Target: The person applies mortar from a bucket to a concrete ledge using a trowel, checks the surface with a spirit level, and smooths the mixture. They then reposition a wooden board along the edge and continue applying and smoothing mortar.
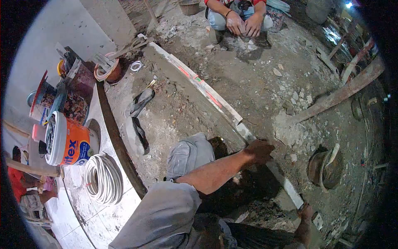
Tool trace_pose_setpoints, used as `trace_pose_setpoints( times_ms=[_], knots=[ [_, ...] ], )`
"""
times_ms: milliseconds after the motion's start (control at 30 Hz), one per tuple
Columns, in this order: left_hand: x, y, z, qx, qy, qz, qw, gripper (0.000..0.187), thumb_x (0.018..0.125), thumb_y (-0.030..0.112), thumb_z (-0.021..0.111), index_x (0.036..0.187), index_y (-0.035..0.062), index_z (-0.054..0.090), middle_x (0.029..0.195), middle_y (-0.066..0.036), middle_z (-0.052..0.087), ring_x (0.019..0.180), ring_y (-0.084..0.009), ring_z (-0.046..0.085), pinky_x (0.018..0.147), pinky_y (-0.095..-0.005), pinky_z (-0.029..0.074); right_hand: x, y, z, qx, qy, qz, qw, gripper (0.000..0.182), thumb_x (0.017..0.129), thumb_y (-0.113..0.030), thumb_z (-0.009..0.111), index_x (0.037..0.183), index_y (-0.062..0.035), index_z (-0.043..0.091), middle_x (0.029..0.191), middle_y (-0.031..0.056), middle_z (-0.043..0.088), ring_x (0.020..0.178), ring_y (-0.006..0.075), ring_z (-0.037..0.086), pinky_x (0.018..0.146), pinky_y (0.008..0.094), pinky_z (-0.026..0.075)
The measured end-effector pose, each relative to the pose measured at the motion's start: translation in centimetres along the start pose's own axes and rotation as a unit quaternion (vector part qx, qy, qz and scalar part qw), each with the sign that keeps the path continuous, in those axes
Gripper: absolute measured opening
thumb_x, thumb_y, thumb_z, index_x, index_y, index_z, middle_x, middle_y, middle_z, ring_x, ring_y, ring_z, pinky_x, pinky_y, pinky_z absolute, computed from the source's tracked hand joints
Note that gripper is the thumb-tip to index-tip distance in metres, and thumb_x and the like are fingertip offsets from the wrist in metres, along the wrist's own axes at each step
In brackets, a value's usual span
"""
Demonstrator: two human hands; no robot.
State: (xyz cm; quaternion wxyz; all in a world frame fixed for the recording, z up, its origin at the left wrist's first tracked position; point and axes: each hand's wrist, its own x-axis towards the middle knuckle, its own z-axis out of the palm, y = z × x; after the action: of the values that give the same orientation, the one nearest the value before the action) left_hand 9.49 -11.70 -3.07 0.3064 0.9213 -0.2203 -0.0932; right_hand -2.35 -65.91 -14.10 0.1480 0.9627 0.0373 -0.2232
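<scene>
Long grey metal straightedge (215, 99) with red markings lies diagonally across the rough mortar floor (248, 79), running from the upper middle of the frame down to the lower right. The person's left hand (259, 150) rests on it just below the centre of the frame, palm down, the bare forearm stretched out from a grey sleeve; the fingers press flat on the bar, and I cannot tell whether they curl around its edge. The right hand (306, 212) sits at the bar's lower end near the bottom right, mostly cut off by shadow, so its grip is unclear too.

At the top of the frame a second person crouches, both hands (244, 24) clasped together between the knees, near the far end of the bar.

On the white tiled ledge (103, 211) at the left stands an orange and white plastic paint bucket (68, 143), tipped on its side, its contents too dark to make out. Just beside it, lower down, lies a coil of white cable (103, 178). Further up the left edge a crate of mixed tools (70, 95) sits, and near it a small round tub (108, 68) with a tool handle resting across it. A dark round pan (325, 168) lies on the floor at the right.
</scene>
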Motion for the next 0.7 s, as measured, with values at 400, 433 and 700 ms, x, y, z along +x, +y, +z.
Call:
trace_pose_setpoints(
  times_ms=[400, 433, 700],
  knots=[
    [0.7, -0.8, 1.2, 0.012, -0.03, -0.011, 0.999, 0.036, 0.074, 0.029, 0.061, 0.098, 0.002, 0.059, 0.085, -0.019, 0.062, 0.084, -0.037, 0.061, 0.069, -0.0454, 0.049, -1.8, -1.5, -2.0, 0.046, 0.129, -0.106, 0.985, 0.064, 0.06, -0.033, 0.073, 0.112, -0.004, 0.051, 0.088, 0.0205, 0.057, 0.078, 0.0396, 0.056, 0.066, 0.0461, 0.048],
    [0.7, -0.7, 1.1, 0.023, -0.022, -0.004, 0.999, 0.034, 0.073, 0.025, 0.061, 0.097, 0.0013, 0.059, 0.082, -0.018, 0.063, 0.084, -0.0361, 0.061, 0.069, -0.0445, 0.05, -1.9, -1.5, -2.1, 0.043, 0.139, -0.121, 0.982, 0.064, 0.06, -0.033, 0.073, 0.112, -0.0037, 0.051, 0.087, 0.0205, 0.057, 0.076, 0.0395, 0.056, 0.066, 0.0462, 0.048],
    [0.8, -0.7, 1.0, -0.003, 0.034, 0.009, 0.999, 0.027, 0.072, 0.02, 0.059, 0.091, -0.0006, 0.06, 0.076, -0.02, 0.063, 0.074, -0.0372, 0.063, 0.063, -0.0467, 0.049, 0.9, 0.4, 1.6, 0.075, 0.106, -0.023, 0.991, 0.057, 0.061, -0.026, 0.07, 0.11, -0.0053, 0.05, 0.089, 0.0194, 0.06, 0.081, 0.0378, 0.059, 0.07, 0.046, 0.049]
  ],
)
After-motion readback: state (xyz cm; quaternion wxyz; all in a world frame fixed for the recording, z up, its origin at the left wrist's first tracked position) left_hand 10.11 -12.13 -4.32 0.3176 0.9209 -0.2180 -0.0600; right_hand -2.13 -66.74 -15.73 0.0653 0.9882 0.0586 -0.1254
